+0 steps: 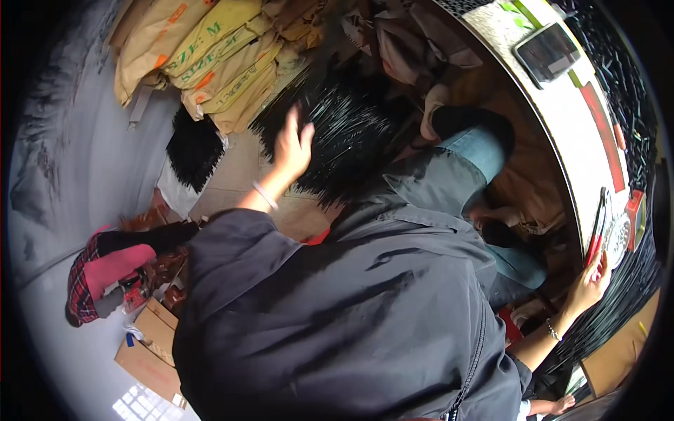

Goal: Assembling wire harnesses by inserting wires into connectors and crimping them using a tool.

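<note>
**Left hand open at a pile of black strands, right hand gripping a red-handled tool**

At nine to eight o'clock, a co-worker (116, 274) in pink and plaid bends beside a cardboard box (151, 351); at ten o'clock a smaller black bundle (193, 149) lies on a pale sheet; at eleven, tan sacks (203, 59) are stacked.

Nearer the centre, also toward eleven, is the wearer's left hand (291, 149), fingers parted and holding nothing visible; it lies over the left part of the pile of black strands (347, 123) at twelve o'clock; whether it touches them cannot be told.

At two o'clock a phone (547, 52) lies on the white table (554, 116); between three and four, the right hand (594, 281) has its fingers closed round the handles of the red-handled tool (599, 223), which points toward twelve, beside a round dish (618, 242).

The step in hand looks like handling strands; picking any up would call for the left fingers to close, the tool staying in the right.
</note>
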